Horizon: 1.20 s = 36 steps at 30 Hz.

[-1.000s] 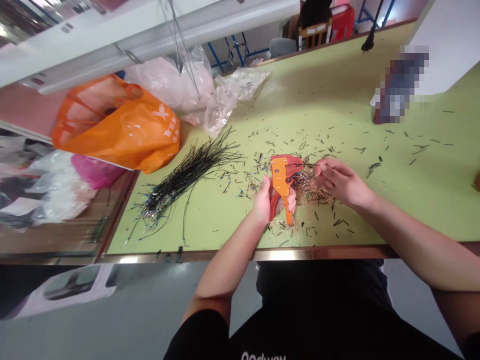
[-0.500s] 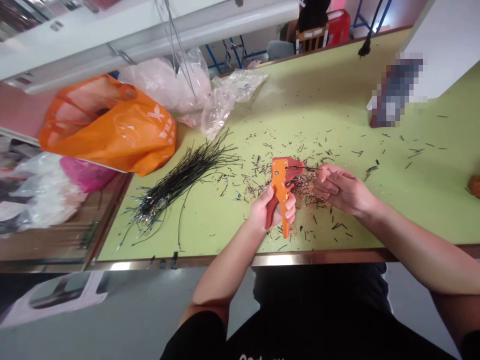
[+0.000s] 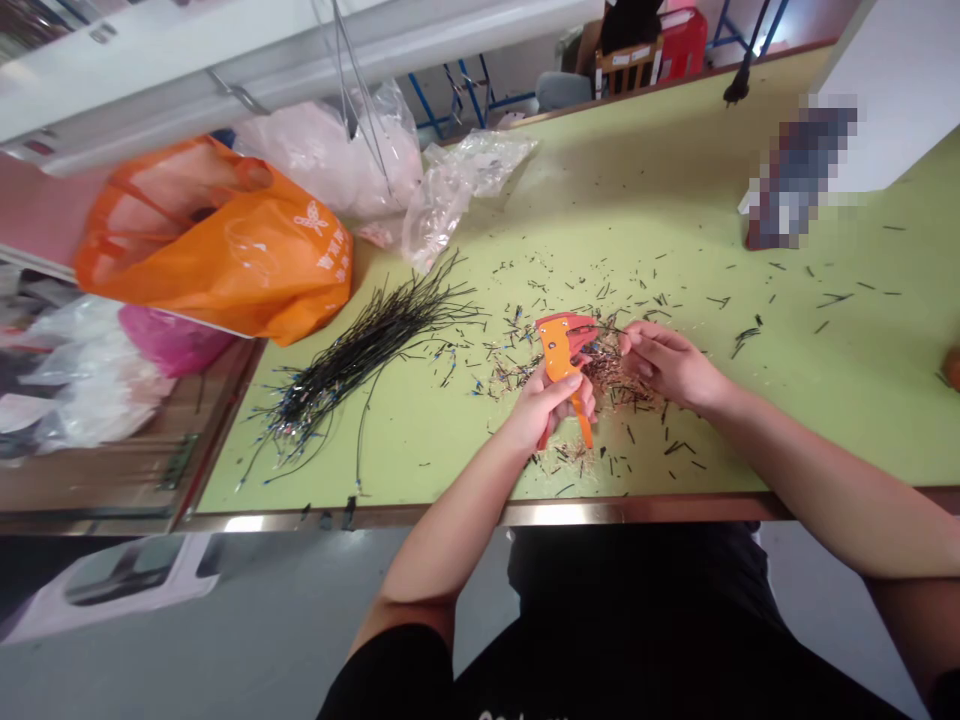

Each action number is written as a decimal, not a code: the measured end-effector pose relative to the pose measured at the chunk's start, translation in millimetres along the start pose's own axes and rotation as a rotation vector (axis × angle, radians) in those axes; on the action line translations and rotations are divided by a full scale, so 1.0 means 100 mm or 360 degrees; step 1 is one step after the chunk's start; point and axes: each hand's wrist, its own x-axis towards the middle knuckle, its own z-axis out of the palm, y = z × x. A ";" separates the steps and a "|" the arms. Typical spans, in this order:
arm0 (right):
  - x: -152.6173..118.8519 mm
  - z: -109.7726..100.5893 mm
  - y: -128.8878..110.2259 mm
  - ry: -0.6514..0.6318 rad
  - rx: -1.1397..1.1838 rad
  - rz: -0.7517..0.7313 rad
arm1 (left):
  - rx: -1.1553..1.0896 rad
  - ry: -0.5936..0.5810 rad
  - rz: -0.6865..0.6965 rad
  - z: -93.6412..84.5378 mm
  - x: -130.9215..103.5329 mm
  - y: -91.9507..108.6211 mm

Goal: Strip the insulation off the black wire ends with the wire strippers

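My left hand (image 3: 557, 400) is closed around the handles of an orange and red wire stripper (image 3: 556, 352), whose jaws point to the right. A short black wire (image 3: 611, 330) runs from those jaws to my right hand (image 3: 667, 362), where thumb and forefinger pinch it. Whether the wire is clamped in the jaws I cannot tell. Beneath both hands lies a heap of black offcuts and copper strands (image 3: 615, 375). Left of them rests a long bundle of black wires (image 3: 367, 345), several with blue ends.
An orange bag (image 3: 247, 260) and clear plastic bags (image 3: 450, 190) sit at the back left of the green table (image 3: 630, 210). A white panel with a blurred object (image 3: 802, 180) stands back right. Beyond the far edge is a seated person (image 3: 562, 90).
My left hand has turned the wire stripper slightly, and its handles are tilted differently. My right hand has shifted a little left, nearer the jaws, still pinching the wire.
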 end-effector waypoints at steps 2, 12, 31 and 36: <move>0.01 0.00 0.02 0.0010 -0.0042 -0.0007 | 0.0110 0.0035 0.0057 0.00 0.00 0.00; 0.07 -0.03 0.08 0.0024 -0.0198 -0.0048 | 0.0231 0.0158 0.0091 0.02 0.06 -0.03; 0.12 -0.18 0.14 0.0109 -0.0241 -0.0178 | -0.0301 0.0106 -0.0188 -0.01 0.09 0.02; 0.12 -0.07 0.14 0.0453 -0.0382 -0.0386 | -0.0225 -0.0019 -0.0155 -0.01 0.08 -0.04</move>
